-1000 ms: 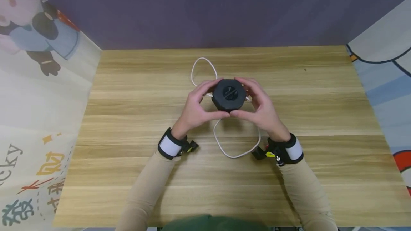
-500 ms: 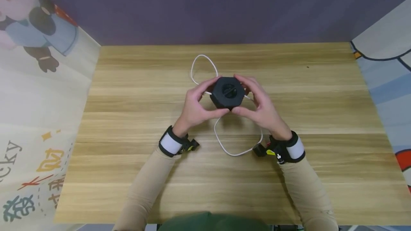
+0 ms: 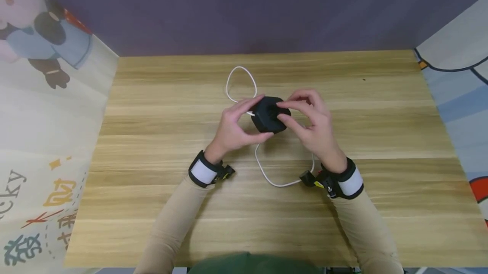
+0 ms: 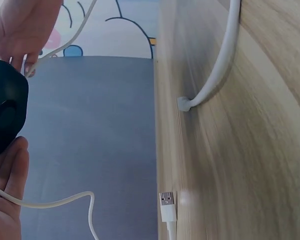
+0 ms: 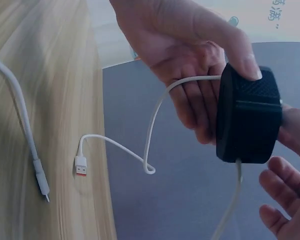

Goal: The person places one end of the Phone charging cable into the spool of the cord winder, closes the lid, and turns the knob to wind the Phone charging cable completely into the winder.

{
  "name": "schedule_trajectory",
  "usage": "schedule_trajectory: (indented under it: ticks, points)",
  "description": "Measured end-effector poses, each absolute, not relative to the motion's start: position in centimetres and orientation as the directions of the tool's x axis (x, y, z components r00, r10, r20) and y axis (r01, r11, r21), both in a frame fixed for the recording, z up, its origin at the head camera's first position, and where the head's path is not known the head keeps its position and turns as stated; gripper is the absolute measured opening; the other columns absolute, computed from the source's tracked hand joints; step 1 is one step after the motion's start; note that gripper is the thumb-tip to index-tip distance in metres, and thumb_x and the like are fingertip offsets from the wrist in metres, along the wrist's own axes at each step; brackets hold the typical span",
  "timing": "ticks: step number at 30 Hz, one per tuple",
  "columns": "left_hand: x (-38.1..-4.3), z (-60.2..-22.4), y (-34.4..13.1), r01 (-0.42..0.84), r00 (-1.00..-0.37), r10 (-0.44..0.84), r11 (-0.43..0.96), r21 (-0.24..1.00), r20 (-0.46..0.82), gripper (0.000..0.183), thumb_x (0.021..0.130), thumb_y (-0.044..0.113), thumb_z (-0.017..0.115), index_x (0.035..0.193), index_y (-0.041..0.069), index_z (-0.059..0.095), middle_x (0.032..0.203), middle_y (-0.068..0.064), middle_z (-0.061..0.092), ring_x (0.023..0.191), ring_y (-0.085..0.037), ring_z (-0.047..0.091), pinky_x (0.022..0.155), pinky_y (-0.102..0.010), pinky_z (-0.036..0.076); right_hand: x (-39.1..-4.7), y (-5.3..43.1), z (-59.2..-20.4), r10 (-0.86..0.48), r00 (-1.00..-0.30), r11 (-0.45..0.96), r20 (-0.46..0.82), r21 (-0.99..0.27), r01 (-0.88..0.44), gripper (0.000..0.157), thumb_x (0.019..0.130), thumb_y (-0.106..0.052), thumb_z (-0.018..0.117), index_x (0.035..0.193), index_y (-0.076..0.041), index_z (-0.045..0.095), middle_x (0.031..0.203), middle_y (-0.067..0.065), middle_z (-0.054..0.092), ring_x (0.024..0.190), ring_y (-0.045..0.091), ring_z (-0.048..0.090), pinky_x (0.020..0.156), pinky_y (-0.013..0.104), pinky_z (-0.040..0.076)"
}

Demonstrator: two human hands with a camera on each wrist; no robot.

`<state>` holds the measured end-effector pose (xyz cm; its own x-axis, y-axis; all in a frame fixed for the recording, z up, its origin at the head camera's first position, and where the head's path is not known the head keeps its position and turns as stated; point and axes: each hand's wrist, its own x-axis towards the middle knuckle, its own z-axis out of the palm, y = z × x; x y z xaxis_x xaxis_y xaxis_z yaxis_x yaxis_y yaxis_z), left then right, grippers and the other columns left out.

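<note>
My left hand grips a black six-sided cable winder by its edge, fingers on the far side and thumb on the near side. My right hand has thumb and index finger at the knob in the middle of its top face, pinching there. In the right wrist view the left thumb presses on the textured side of the winder. A white USB cable comes out of it on two sides. The cable's USB plug and its slimmer other plug show near the wooden tabletop.
Beneath the hands lies a wood-grain table. A dark panel stands along its far edge, with printed cartoon sheets at the sides. White cable loops lie beyond and in front of the hands.
My right hand has let go of the winder's edge and brought thumb and index finger onto the top knob. My left hand keeps its hold, and the winder has tilted.
</note>
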<state>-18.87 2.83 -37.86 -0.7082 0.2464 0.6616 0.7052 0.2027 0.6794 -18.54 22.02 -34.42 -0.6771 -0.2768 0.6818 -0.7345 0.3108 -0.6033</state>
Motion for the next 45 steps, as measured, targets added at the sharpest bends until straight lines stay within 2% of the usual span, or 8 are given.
schedule_trajectory:
  ticks: [5, 10, 15, 20, 24, 29, 34, 45]
  points:
    - [-18.8, -37.8, 2.9, 0.717, -0.696, 0.271, 0.213, 0.664, 0.664, 0.074, 0.05, 0.009, 0.086, 0.113, -0.018, 0.057, 0.106, -0.029, 0.064, 0.096, -0.027, 0.062, 0.083, -0.029, 0.053, -18.5, 22.3, -34.6, -0.3, -0.676, 0.388, 0.673, -0.561, -0.731, 0.024, 0.063, 0.005, 0.079, 0.086, 0.001, 0.073, 0.091, 0.019, 0.057, 0.09, 0.025, 0.05, 0.065, 0.031, 0.032]
    - [-18.9, -38.4, 2.9, 0.736, -0.675, 0.304, 0.232, 0.636, 0.672, 0.074, 0.051, 0.013, 0.086, 0.113, -0.017, 0.058, 0.107, -0.028, 0.064, 0.1, -0.028, 0.061, 0.09, -0.029, 0.051, -18.8, 22.7, -34.9, -0.333, -0.644, 0.423, 0.689, -0.501, -0.755, 0.024, 0.059, 0.003, 0.081, 0.081, -0.001, 0.075, 0.089, 0.018, 0.058, 0.087, 0.027, 0.051, 0.069, 0.034, 0.033]
    - [-19.7, -40.5, 2.9, 0.742, -0.67, 0.313, 0.24, 0.626, 0.673, 0.078, 0.053, 0.021, 0.086, 0.119, -0.012, 0.058, 0.112, -0.024, 0.064, 0.104, -0.024, 0.06, 0.093, -0.029, 0.049, -19.5, 23.5, -36.5, -0.377, -0.62, 0.461, 0.688, -0.441, -0.77, 0.022, 0.061, -0.006, 0.083, 0.083, -0.006, 0.077, 0.089, 0.016, 0.059, 0.087, 0.025, 0.051, 0.073, 0.043, 0.033]
    - [-20.1, -41.9, 2.8, 0.752, -0.658, 0.319, 0.245, 0.612, 0.682, 0.081, 0.057, 0.031, 0.085, 0.123, -0.007, 0.058, 0.115, -0.02, 0.064, 0.107, -0.02, 0.058, 0.094, -0.028, 0.048, -19.9, 24.0, -37.3, -0.395, -0.613, 0.483, 0.684, -0.413, -0.772, 0.021, 0.065, -0.015, 0.082, 0.084, -0.01, 0.077, 0.09, 0.011, 0.06, 0.088, 0.021, 0.051, 0.071, 0.044, 0.032]
    - [-20.1, -41.8, 2.9, 0.753, -0.657, 0.318, 0.246, 0.61, 0.683, 0.081, 0.056, 0.03, 0.085, 0.122, -0.008, 0.058, 0.116, -0.02, 0.064, 0.108, -0.02, 0.058, 0.094, -0.028, 0.048, -19.9, 24.0, -37.5, -0.389, -0.609, 0.494, 0.691, -0.402, -0.771, 0.021, 0.066, -0.018, 0.082, 0.085, -0.01, 0.077, 0.087, 0.01, 0.06, 0.087, 0.02, 0.051, 0.071, 0.044, 0.032]
    - [-19.3, -39.8, 3.1, 0.757, -0.654, 0.304, 0.262, 0.599, 0.693, 0.078, 0.053, 0.022, 0.087, 0.117, -0.014, 0.058, 0.111, -0.025, 0.064, 0.103, -0.025, 0.06, 0.093, -0.029, 0.049, -19.8, 23.6, -37.7, -0.34, -0.597, 0.505, 0.726, -0.395, -0.767, 0.021, 0.066, -0.019, 0.083, 0.082, -0.007, 0.076, 0.081, 0.009, 0.058, 0.08, 0.022, 0.051, 0.067, 0.046, 0.032]
    - [-18.8, -38.6, 3.2, 0.75, -0.661, 0.301, 0.28, 0.599, 0.687, 0.075, 0.054, 0.019, 0.086, 0.115, -0.015, 0.058, 0.109, -0.026, 0.064, 0.102, -0.026, 0.06, 0.093, -0.03, 0.049, -19.7, 23.4, -37.8, -0.303, -0.594, 0.501, 0.746, -0.405, -0.765, 0.021, 0.065, -0.019, 0.083, 0.078, -0.005, 0.075, 0.075, 0.009, 0.057, 0.076, 0.022, 0.051, 0.066, 0.046, 0.033]
    - [-19.8, -41.4, 3.3, 0.756, -0.653, 0.293, 0.307, 0.578, 0.699, 0.08, 0.056, 0.028, 0.086, 0.122, -0.008, 0.057, 0.114, -0.02, 0.064, 0.106, -0.023, 0.058, 0.096, -0.028, 0.047, -19.6, 23.2, -37.9, -0.266, -0.612, 0.525, 0.745, -0.42, -0.74, 0.018, 0.068, -0.022, 0.082, 0.073, -0.007, 0.073, 0.07, 0.007, 0.057, 0.072, 0.022, 0.05, 0.062, 0.045, 0.03]
